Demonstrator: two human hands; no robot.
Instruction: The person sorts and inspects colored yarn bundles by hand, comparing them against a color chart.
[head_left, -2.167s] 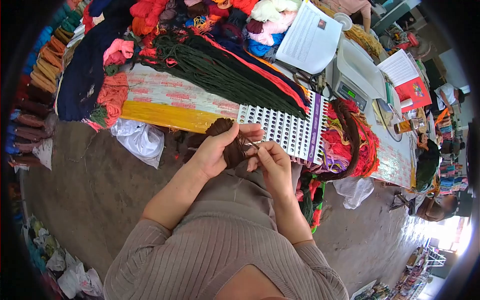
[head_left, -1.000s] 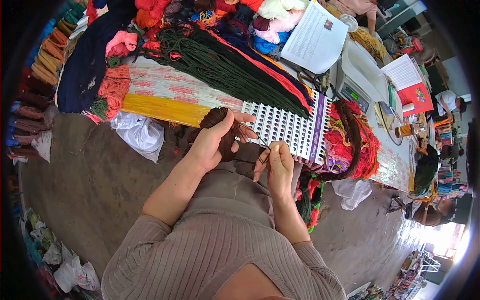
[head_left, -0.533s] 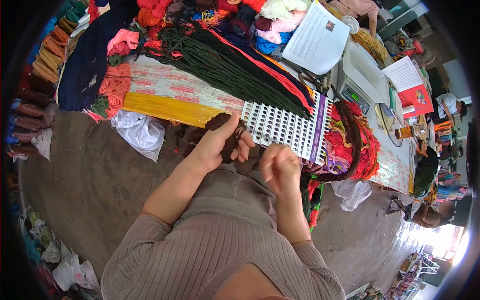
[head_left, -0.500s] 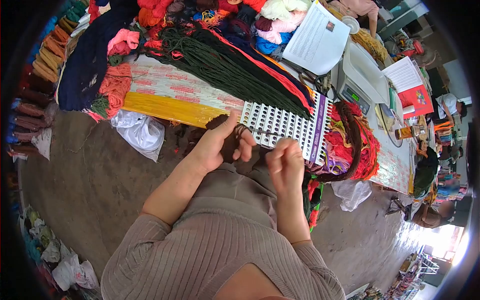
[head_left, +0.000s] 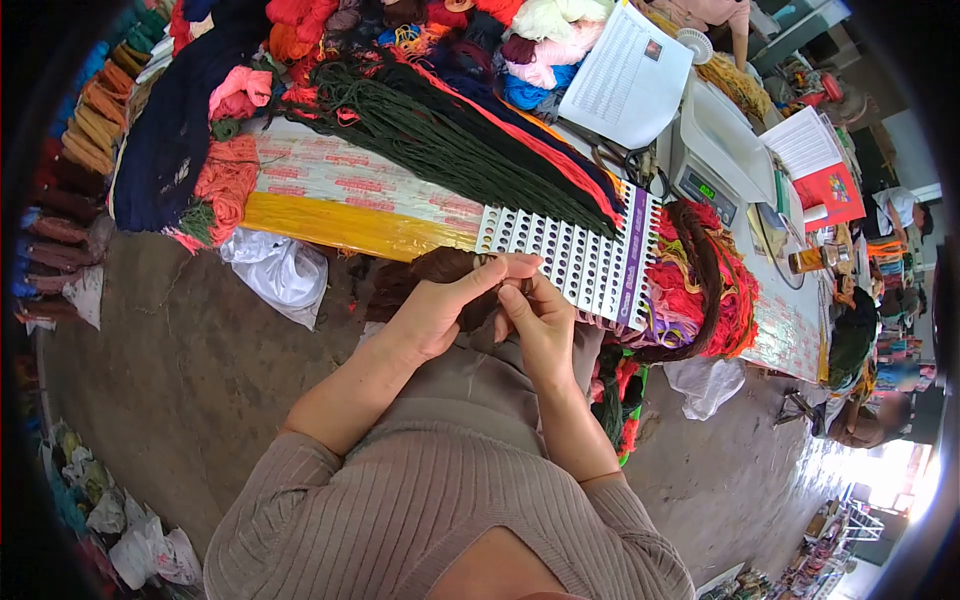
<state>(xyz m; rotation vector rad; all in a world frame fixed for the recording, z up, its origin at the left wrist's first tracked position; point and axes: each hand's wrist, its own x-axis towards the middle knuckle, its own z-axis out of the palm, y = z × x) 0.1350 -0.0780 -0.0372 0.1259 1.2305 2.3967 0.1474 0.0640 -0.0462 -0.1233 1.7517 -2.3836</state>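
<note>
Brown yarn hangs in a bundle at the table's front edge, just behind my left hand. The fingers of that hand are curled around brown strands. Close against it, my right hand pinches the yarn with thumb and fingertips, and the fingers partly hide the strands. Just beyond both hands lies a white card with rows of holes and a purple printed strip. Dark green yarn stretches over the card's far part, next to black and coral-pink strands.
A digital scale with a tray stands right of a printed sheet. Red mixed yarn is heaped beside the card. Navy yarn and salmon yarn drape over the left end. A white plastic bag hangs below the table.
My right hand has moved left to meet my left hand. The brown strand that was stretched between them no longer shows as a taut line.
</note>
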